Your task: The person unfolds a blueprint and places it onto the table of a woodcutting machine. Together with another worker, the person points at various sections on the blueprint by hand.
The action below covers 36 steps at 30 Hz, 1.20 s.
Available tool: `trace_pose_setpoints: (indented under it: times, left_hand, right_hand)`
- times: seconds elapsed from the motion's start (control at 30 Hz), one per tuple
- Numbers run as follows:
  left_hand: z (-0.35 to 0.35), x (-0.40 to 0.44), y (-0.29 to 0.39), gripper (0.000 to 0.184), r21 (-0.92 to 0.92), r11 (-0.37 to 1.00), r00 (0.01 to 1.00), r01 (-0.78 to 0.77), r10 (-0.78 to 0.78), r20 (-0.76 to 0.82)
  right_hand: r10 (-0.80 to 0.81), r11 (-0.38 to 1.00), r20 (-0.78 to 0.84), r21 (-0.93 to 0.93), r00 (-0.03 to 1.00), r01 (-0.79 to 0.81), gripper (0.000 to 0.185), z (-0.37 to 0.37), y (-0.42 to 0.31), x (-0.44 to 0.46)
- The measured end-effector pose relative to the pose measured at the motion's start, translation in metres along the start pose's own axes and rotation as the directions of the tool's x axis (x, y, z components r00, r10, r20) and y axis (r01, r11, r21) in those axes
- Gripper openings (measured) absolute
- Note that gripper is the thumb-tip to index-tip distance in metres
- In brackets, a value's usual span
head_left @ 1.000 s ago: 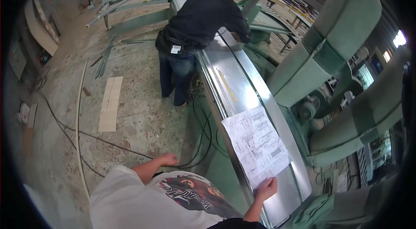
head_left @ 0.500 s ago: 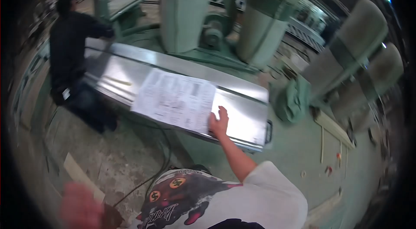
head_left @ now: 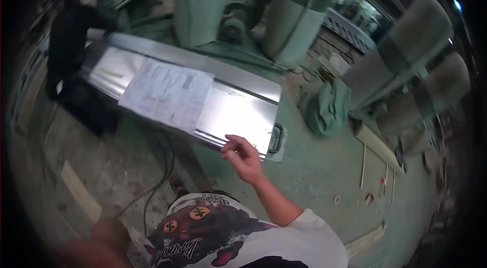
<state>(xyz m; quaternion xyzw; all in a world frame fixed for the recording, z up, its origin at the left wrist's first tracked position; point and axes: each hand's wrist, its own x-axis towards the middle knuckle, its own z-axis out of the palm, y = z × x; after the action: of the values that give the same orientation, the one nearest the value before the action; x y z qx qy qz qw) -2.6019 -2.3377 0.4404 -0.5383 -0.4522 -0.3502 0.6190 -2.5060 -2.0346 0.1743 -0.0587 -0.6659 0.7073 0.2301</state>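
Observation:
My right hand [head_left: 245, 160] is at the near edge of a shiny metal table [head_left: 236, 116], close to its right end. Its fingers are loosely bent and apart, and nothing shows between them. A large printed sheet of paper [head_left: 165, 93] lies flat on the metal to the left of this hand, apart from it. My left hand [head_left: 83, 255] is a reddish blur at the lower left edge of the view, low and away from the table. Its fingers cannot be made out, nor whether it holds anything.
A person in dark clothes [head_left: 71, 45] stands at the table's left end. Tall dust-collector bags [head_left: 203, 12] rise behind it. A green sack [head_left: 328, 108], a wooden beam [head_left: 378, 146] and a tape roll [head_left: 337, 199] are on the floor at right. A cable [head_left: 165, 176] runs below the table.
My right hand has come off the paper's right edge and drawn back toward me to the table's near edge. The view has swung right. My left hand has dropped lower in the view.

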Motion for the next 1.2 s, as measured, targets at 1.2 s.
trace_pose_setpoints:
  times: [1.2]
  left_hand:
    - [-0.204,-0.168,0.262,0.008,0.573,0.255,0.153,0.779,-0.963,0.221]
  right_hand:
    - [-0.876,0.028,-0.111,0.960,0.469,0.280,0.042,0.206,-0.202,-0.087]
